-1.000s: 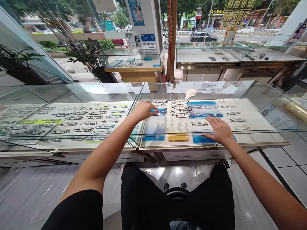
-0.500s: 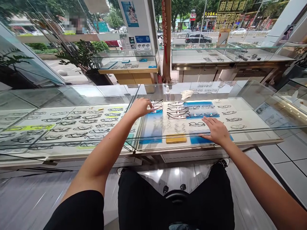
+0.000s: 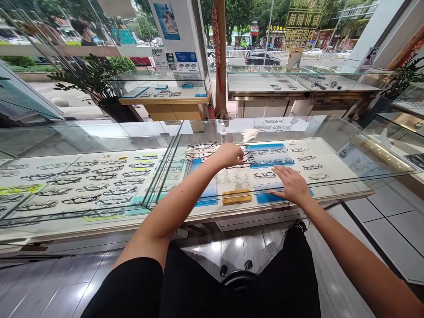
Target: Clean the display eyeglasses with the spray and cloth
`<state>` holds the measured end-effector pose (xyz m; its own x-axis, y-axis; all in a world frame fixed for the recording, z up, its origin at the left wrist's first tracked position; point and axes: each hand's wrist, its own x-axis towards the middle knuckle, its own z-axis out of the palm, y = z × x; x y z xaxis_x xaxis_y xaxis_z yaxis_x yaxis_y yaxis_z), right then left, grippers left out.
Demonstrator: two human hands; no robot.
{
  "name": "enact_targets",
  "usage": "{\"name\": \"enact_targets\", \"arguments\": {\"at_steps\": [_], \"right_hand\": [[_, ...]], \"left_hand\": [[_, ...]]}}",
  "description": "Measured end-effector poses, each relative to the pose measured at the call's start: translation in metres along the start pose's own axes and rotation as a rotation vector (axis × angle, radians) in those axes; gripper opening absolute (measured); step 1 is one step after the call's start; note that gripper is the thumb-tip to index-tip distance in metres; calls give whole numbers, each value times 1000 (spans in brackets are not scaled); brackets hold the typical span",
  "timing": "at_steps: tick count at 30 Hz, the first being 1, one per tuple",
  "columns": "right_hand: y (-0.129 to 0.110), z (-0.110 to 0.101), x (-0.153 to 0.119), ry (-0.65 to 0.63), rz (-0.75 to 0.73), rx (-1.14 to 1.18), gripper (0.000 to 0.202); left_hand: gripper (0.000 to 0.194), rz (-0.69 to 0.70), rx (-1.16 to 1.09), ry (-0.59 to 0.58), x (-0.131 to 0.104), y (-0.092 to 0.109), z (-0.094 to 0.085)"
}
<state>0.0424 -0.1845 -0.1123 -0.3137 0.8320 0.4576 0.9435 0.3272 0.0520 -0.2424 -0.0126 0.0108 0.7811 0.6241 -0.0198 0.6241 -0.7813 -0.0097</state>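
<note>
Has eyeglasses (image 3: 249, 159) at three o'clock from left grip (image 3: 228, 155), cannot tell whether pinched, with right grip (image 3: 293, 183) spread open.

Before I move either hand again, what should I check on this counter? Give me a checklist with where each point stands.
1. Left hand at the right-hand stack of glasses: ok.
2. Left hand's grip on a frame: cannot tell, the fingertips are partly hidden.
3. Right-hand stack fully in view: not ok, the left hand and wrist cover part of it.
4. Right hand free of glasses: ok, its fingers are spread over the glass counter.
5. Spray bottle upright: ok.
6. White cloth off the stacks: ok, it lies beyond them.
</note>
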Motion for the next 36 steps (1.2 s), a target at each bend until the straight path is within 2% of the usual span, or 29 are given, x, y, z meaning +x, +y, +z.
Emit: {"name": "enact_targets", "arguments": {"at_steps": [5, 7, 10, 12, 15, 17, 19, 21, 22, 24, 25, 27, 29, 31, 33, 36], "right_hand": [[-1, -1, -1, -7, 0, 5, 99], [0, -2, -1, -22, 5, 14, 96], [0, -3, 0, -48, 13, 23, 90], [-1, -3, 1, -63, 15, 26, 86], [-3, -2, -2, -90, 29, 35, 85], [-2, -5, -4, -133, 56, 49, 90], [0, -17, 0, -213, 92, 92, 100], [1, -37, 17, -326, 135, 193, 102], [0, -50, 30, -382, 162, 267, 96], [-9, -73, 70, -447, 207, 491, 64], [-16, -81, 93, -403, 211, 601, 55], [-34, -85, 144, -170, 192, 725, 46], [-52, -73, 189, 74, 162, 816, 38], [-63, -50, 223, 226, 200, 910, 36], [-69, -26, 242, 307, 205, 989, 38], [-71, -1, 248, 343, 180, 1095, 44]], "left_hand": [[20, 2, -100, 17, -2, -11, 12], [20, 38, -255, 29, -5, -15, 14], [24, 118, -638, 63, -10, -23, 12], [29, 125, -870, 162, -12, -31, 10], [41, 76, -1150, 411, -10, -42, 9], [49, 52, -1323, 532, -7, -49, 10], [56, 30, -1441, 602, -5, -55, 11], [60, 11, -1494, 645, -3, -59, 13], [61, 8, -1502, 662, -3, -60, 14], [62, 17, -1495, 694, -2, -61, 16], [62, 24, -1481, 713, -1, -60, 17], [62, 24, -1432, 767, 0, -57, 21], [62, 11, -1368, 828, 1, -54, 24], [61, 2, -1318, 878, 1, -52, 27], [61, 0, -1293, 913, 0, -51, 30], [56, -11, -1254, 947, -3, -50, 33]]}}
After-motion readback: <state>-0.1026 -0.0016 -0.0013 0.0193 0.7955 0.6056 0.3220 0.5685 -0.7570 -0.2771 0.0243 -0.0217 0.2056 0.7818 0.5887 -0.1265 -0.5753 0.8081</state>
